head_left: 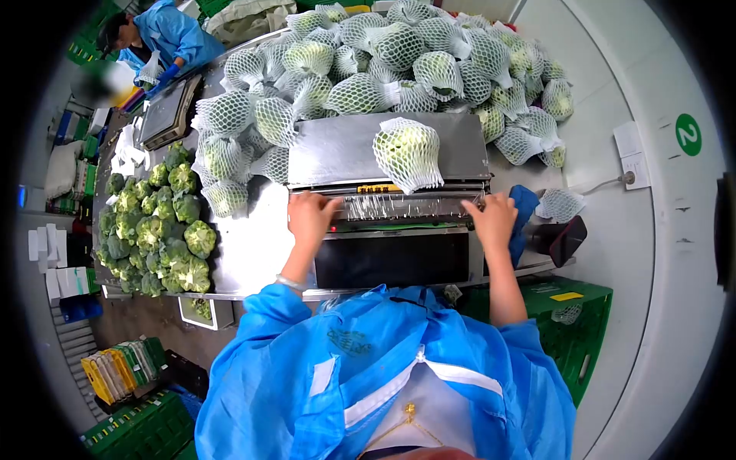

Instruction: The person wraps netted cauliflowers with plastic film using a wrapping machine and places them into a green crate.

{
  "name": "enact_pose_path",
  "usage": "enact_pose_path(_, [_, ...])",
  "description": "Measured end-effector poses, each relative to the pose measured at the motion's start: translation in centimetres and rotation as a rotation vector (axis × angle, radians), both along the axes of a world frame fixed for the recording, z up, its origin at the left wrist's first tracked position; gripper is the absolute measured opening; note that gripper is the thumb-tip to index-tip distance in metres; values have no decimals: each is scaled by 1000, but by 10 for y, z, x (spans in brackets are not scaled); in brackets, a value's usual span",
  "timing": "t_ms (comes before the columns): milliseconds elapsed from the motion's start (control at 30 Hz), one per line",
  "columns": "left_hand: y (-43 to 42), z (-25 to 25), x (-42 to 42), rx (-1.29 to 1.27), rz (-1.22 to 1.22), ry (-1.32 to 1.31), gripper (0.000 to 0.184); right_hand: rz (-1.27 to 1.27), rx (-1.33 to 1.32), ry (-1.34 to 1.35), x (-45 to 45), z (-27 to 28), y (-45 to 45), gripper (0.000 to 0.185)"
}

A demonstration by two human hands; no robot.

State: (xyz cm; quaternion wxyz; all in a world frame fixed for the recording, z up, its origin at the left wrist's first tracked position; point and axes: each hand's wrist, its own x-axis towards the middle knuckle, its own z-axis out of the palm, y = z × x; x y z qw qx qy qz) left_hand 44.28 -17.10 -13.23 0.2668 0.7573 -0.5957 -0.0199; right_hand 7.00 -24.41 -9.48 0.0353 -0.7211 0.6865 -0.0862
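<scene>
My left hand (309, 218) is at the left end of a strip of clear film (399, 205) on the wrapping machine, fingers bent and pressed together at its edge. At the film's right end, my right hand (492, 218) has its thumb and fingers closed on the edge. The film stretches between both hands over the roller. Just behind it, a pale round vegetable in a white foam net (407, 152) rests on the machine's metal plate (326, 149). A dark panel (391, 260) lies in front of the roller.
Many netted vegetables (397, 47) are piled at the back. Broccoli heads (157, 222) lie on the left. A co-worker in blue (172, 34) stands at the far left. A dark red scoop-like object (566, 239) and blue cloth (523, 218) sit right. Green crates (586, 307) stand below.
</scene>
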Motion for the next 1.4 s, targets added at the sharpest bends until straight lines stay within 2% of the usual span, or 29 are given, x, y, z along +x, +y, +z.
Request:
enact_pose_path(33, [-1, -3, -16, 57, 2, 29, 32, 34, -163, 37, 8, -18, 0, 40])
enact_pose_path(133, [-13, -17, -37, -4, -67, 63, 25, 24, -78, -188, 5, -46, -14, 28])
enact_pose_path(200, [-13, -2, -20, 334, -123, 500, 23, 93, 83, -452, -18, -47, -20, 21])
enact_pose_path(267, [-16, 38, 6, 570, -266, 803, 26, 151, 440, -1048, -38, -11, -13, 16])
enact_pose_path(300, [-17, 48, 21, 522, -422, 1058, 25, 172, 555, -1400, -47, 10, -10, 14])
enact_pose_path(333, [-19, 88, 20, 527, -443, 1305, 26, 188, 678, -1753, -54, 29, -10, 13])
enact_pose_path(367, [-27, 120, 24, 512, -542, 1475, 29, 248, 599, -1955, -50, 47, -14, 13])
enact_pose_path(400, [-41, 120, 27, 328, -733, 1638, 30, 308, 510, -2155, -38, 64, -21, 13])
enact_pose_path(433, [-58, 134, 18, 206, -740, 1803, 26, 366, 408, -2353, -23, 73, -30, 13])
enact_pose_path(467, [-97, 144, -31, -218, -455, 1919, 21, 297, 212, -2171, 6, 75, -55, 15])
enact_pose_path(500, [-131, 109, -30, -240, -595, 1709, 19, 250, 81, -1969, 25, 63, -82, 17])
enact_pose_path(533, [-157, 82, -43, -286, -418, 1482, 20, 182, -34, -1761, 45, 51, -109, 18])
enact_pose_path(567, [-178, 48, -40, -99, -272, 996, 24, 62, -55, -1273, 49, 16, -127, 20])
enact_pose_path(600, [-188, 22, -51, -93, -303, 800, 28, -2, 72, -941, 58, -2, -139, 22])
enact_pose_path(633, [-193, 11, -58, 161, -259, 797, 27, 105, -2, -977, 71, -47, -150, 22])
enact_pose_path(667, [-198, -22, -59, 64, -275, 937, 26, 75, 81, -932, 83, -47, -142, 22])
enact_pose_path(700, [-196, -23, -56, 162, -256, 1043, 27, 60, 80, -902, 90, -46, -137, 21])
enact_pose_path(733, [-192, -16, -54, 258, -239, 1148, 35, 59, 157, -954, 91, -41, -133, 26])
enact_pose_path(833, [-154, 24, -48, 329, -540, 1253, 76, 158, 361, -1120, 79, -35, -118, 55])
enact_pose_path(867, [-147, 21, -40, 372, -710, 1059, 113, 247, 356, -1135, 73, -45, -112, 65])
enact_pose_path(933, [-132, 33, -44, 220, -840, 445, 117, 353, 383, -1138, 73, -44, -104, 80])
enact_pose_path(967, [-124, 43, -54, 246, -755, 400, 114, 370, 417, -1127, 74, -34, -99, 86])
enact_pose_path(1067, [-130, 39, -59, 318, -652, 679, 110, 363, 550, -1063, 71, -1, -83, 89])
enact_pose_path(1100, [-126, 32, -56, 340, -656, 882, 102, 349, 587, -1039, 67, 10, -82, 88])
enact_pose_path(1133, [-112, 43, -57, 424, -620, 1022, 98, 328, 634, -1014, 62, 24, -76, 87])
enact_pose_path(1167, [-92, 65, -58, 520, -576, 1162, 94, 351, 639, -858, 59, 53, -58, 73])
enact_pose_path(1267, [-42, 119, -55, 873, -373, 1498, 76, 517, 690, -734, 43, 99, -11, 77])
enact_pose_path(1333, [-15, 139, -55, 1108, -325, 1485, 73, 546, 717, -676, 37, 108, 24, 83])
enact_pose_path(1400, [12, 116, -58, 1254, -300, 1582, 78, 550, 776, -678, 30, 90, 48, 70])
